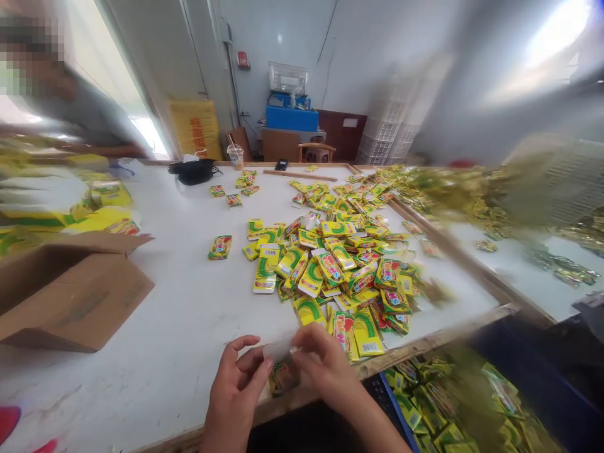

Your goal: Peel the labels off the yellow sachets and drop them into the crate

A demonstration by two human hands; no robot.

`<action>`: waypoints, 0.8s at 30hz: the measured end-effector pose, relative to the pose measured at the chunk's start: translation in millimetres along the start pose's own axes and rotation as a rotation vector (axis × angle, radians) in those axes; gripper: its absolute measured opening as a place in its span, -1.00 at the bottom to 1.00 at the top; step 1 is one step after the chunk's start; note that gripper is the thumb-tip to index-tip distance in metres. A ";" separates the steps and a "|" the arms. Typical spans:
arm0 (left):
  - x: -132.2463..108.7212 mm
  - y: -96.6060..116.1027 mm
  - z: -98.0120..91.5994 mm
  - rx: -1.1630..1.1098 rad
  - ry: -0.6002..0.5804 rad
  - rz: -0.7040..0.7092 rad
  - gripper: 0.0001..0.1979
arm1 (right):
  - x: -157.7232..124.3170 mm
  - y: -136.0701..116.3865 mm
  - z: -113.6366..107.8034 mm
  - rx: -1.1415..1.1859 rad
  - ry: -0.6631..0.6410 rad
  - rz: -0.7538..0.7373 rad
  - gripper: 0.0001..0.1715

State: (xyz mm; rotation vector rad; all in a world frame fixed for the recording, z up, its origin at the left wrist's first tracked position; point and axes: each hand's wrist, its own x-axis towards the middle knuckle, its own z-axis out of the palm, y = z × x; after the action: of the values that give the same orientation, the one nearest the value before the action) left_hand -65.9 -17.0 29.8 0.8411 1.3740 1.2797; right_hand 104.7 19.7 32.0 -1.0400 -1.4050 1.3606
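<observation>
Both my hands meet at the near edge of the white table [189, 327]. My left hand [236, 390] and my right hand [325, 368] pinch a small clear plastic bag [279, 350] between their fingertips. Inside or just beneath it sits a yellow-green packet [283, 376]. Right beyond my right hand lies a big heap of yellow and green packets [340, 258], spread across the table's right half.
An open cardboard box [70, 289] lies at the left. Another person [85, 113] stands at the far left by more yellow packs. A black bag [193, 171] and a cup [236, 156] sit at the table's far end. Below right, a blue bin [438, 409] holds packets.
</observation>
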 end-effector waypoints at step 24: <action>29.5 -26.3 -15.6 0.535 -0.267 0.758 -0.67 | 2.2 1.2 -16.4 -0.219 0.047 -0.152 -0.81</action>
State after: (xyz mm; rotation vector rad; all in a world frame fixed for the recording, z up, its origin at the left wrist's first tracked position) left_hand -83.5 2.2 -3.6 1.9642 1.2269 1.2765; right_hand 120.0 25.9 30.9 -1.0741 -1.5903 1.0838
